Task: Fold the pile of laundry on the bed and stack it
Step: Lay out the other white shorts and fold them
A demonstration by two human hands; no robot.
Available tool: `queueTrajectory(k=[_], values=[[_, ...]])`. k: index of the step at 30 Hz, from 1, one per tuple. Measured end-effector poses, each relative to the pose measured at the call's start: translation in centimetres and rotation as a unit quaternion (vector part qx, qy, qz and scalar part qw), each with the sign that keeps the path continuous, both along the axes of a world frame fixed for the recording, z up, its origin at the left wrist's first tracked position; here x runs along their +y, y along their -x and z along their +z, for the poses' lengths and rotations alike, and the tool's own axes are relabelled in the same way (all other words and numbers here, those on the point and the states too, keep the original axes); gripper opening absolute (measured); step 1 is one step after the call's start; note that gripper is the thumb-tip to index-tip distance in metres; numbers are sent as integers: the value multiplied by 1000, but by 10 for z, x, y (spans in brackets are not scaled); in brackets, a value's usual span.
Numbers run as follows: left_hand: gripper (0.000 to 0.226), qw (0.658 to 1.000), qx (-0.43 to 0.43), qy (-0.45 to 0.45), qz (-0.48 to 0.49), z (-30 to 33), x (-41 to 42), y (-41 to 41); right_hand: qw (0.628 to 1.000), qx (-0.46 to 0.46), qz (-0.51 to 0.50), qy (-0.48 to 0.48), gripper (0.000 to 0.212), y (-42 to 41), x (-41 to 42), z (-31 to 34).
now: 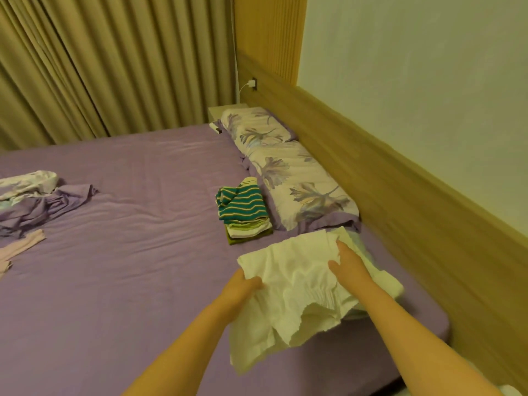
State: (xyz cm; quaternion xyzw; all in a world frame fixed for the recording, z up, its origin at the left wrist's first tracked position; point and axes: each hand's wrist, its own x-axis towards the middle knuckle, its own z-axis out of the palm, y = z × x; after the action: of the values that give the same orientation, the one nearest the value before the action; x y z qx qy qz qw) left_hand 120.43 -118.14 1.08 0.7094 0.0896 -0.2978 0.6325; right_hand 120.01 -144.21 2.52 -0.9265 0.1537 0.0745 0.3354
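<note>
Wrinkled purple bedsheet carries a crumpled white garment near the floral pillows. Left hand pinches its soft edge; right hand lies flat on it, fingers straight. Striped folded stack sits just beyond.

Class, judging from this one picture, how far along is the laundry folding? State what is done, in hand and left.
Done: a folded stack topped by a striped garment sits beside the pillows. In hand: the left hand grips a white garment; the right hand lies on it. Left: a crumpled heap at the left.
</note>
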Motion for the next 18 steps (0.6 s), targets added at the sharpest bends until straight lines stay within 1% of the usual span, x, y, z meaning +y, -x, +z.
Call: queueTrajectory(k=[4, 6, 10, 14, 18], values=[[35, 999, -11, -36, -5, 14, -38, -10, 1000, -15, -11, 5, 63, -1, -33, 15], [35, 999, -11, -48, -8, 18, -50, -17, 1000, -26, -16, 6, 60, -3, -44, 19], [35, 998, -15, -53, -25, 19, -67, -32, 998, -31, -23, 40, 58, -4, -61, 28], [39, 998, -13, -43, -39, 10, -82, -48, 996, -23, -43, 71, 58, -5, -82, 25], [38, 998, 1, -37, -44, -7, -104, -56, 995, 17, -43, 90, 60, -14, -109, 10]])
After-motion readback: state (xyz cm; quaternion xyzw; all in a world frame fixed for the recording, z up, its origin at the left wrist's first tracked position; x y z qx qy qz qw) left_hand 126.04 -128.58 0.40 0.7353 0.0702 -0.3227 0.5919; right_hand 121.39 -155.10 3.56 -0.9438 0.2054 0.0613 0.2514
